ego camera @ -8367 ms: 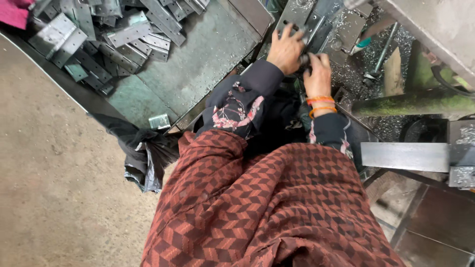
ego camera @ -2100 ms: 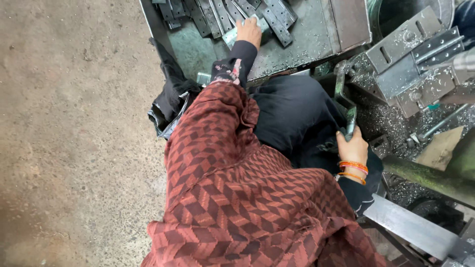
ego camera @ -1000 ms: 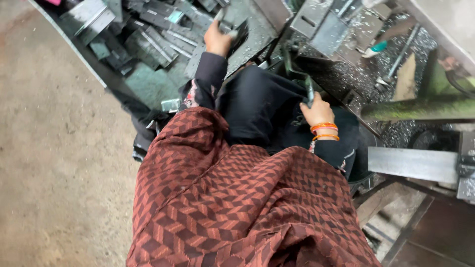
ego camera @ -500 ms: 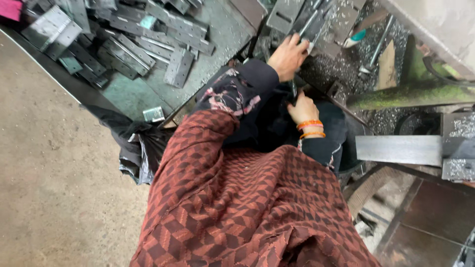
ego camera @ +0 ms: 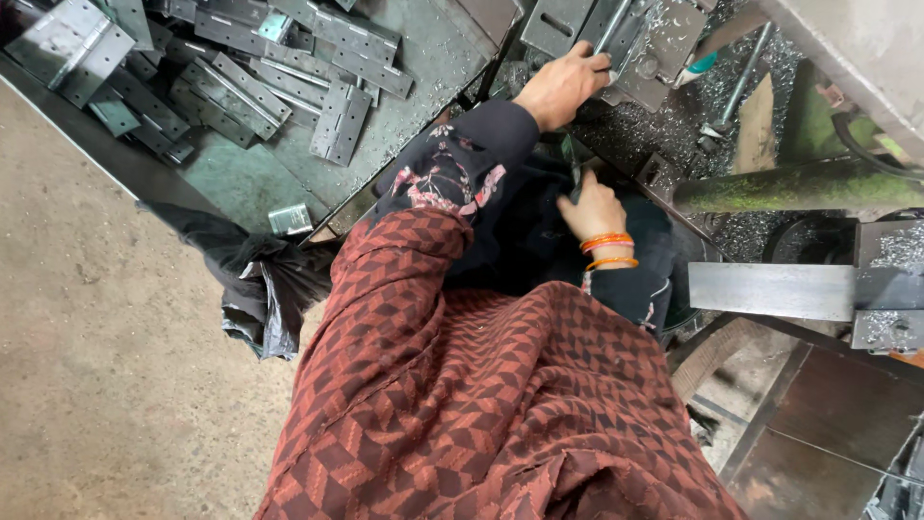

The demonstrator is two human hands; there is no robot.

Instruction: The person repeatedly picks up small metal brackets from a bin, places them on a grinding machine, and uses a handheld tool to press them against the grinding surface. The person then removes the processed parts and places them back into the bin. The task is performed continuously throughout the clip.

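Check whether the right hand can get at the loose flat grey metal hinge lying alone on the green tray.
Probably not as things stand: the right hand sits low by the lap, and the left forearm crosses between it and that grey metal hinge.

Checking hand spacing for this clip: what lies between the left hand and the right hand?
In the head view, only the dark machine edge and dark cloth lie between the left hand, on a metal plate, and the right hand.

No pkgs, labels, signs or screens in view.

Left hand (ego camera: pixel 563 85) grips a metal hinge (ego camera: pixel 616 39); right hand (ego camera: pixel 592 207) below.
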